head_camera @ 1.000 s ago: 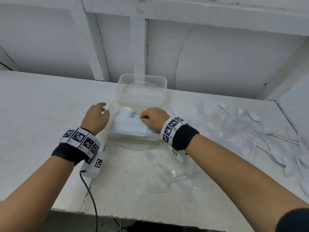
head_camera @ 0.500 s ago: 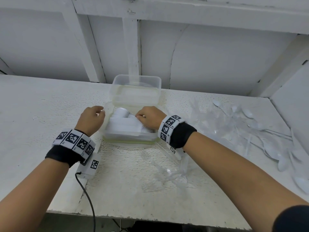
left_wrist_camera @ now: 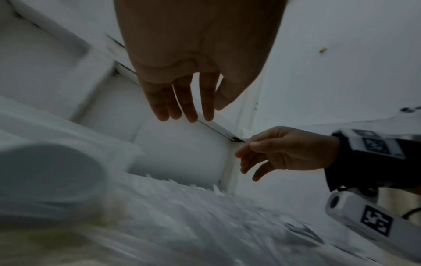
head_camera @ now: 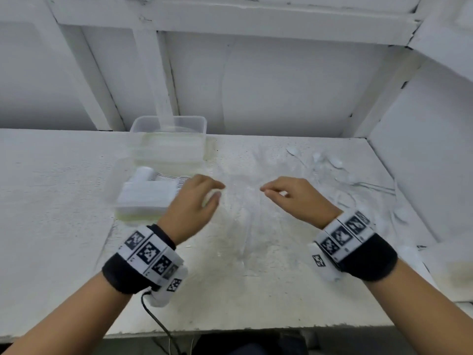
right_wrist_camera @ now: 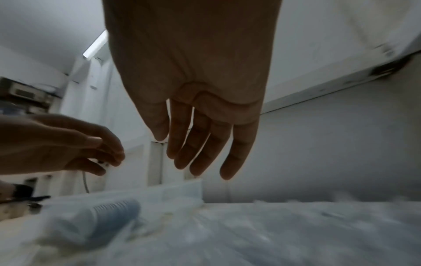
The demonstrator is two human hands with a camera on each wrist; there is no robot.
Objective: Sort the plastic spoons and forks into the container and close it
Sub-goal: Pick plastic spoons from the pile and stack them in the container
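The clear plastic container (head_camera: 133,213) sits at the left middle of the table, its lid (head_camera: 169,131) standing open behind it. Stacked white spoons and forks (head_camera: 148,192) lie inside, and the right wrist view shows the stack (right_wrist_camera: 107,212) blurred. My left hand (head_camera: 204,198) hovers just right of the container with relaxed fingers (left_wrist_camera: 182,104) and holds nothing. My right hand (head_camera: 279,192) hovers further right, empty, fingers (right_wrist_camera: 200,147) loosely extended. Clear plastic forks (head_camera: 243,219) lie on the table between and under the hands. Loose spoons (head_camera: 335,162) are scattered at the right.
The white table (head_camera: 51,213) is closed in by a back wall (head_camera: 281,93) and a side wall (head_camera: 422,162) on the right. A black cable (head_camera: 156,321) hangs from my left wrist over the front edge.
Both hands have left the container and moved right over the loose clear cutlery. The right hand let go of the stack inside. The view has shifted right.
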